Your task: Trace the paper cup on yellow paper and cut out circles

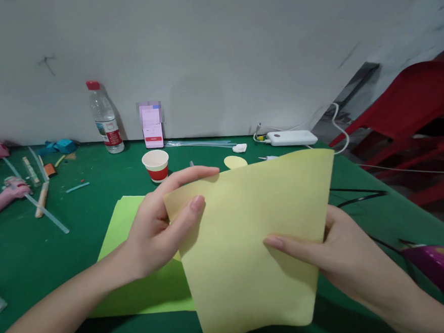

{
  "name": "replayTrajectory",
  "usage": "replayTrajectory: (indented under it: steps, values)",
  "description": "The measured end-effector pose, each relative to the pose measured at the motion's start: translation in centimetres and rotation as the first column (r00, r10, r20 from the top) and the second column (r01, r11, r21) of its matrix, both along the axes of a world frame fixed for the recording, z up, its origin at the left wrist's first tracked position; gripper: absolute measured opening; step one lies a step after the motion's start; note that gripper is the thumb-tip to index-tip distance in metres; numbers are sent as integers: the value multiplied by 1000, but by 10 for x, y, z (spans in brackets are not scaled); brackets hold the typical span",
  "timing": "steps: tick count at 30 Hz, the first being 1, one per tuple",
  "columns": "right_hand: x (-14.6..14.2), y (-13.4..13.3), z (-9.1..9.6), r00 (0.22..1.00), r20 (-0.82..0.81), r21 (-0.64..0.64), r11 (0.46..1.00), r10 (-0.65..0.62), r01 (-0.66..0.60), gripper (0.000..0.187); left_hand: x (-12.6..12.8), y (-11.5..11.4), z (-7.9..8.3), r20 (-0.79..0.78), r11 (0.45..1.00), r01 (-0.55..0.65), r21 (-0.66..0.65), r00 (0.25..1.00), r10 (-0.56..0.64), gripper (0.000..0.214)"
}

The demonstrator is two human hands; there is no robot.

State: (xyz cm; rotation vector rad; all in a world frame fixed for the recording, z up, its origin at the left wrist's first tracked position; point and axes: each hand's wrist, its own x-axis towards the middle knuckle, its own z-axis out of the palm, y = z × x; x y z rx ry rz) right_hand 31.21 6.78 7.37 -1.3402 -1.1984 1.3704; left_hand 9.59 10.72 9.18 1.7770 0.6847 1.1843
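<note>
I hold 1 pale yellow, slightly curved paper sheet [244,266] in my 2 hands: my left hand [152,232] pinches its upper left corner, and my right hand [342,249] clasps its right edge, each with the thumb on the near face. The sheet is raised above the green counter [82,211], partly hiding the bright green rectangular paper [151,293] lying there. Farther back stand 1 white paper cup with a red band [156,166] and 1 clear plastic bottle with a red cap [105,119].
</note>
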Motion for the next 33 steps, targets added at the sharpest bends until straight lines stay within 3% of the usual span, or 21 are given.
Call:
replayTrajectory:
  steps: [33]
  values:
    - [-4, 2, 4, 1000, -2, -36, 999, -1, 1, 35, -1, 4, -2, 5, 997, 49, -61, 999, -49, 23]
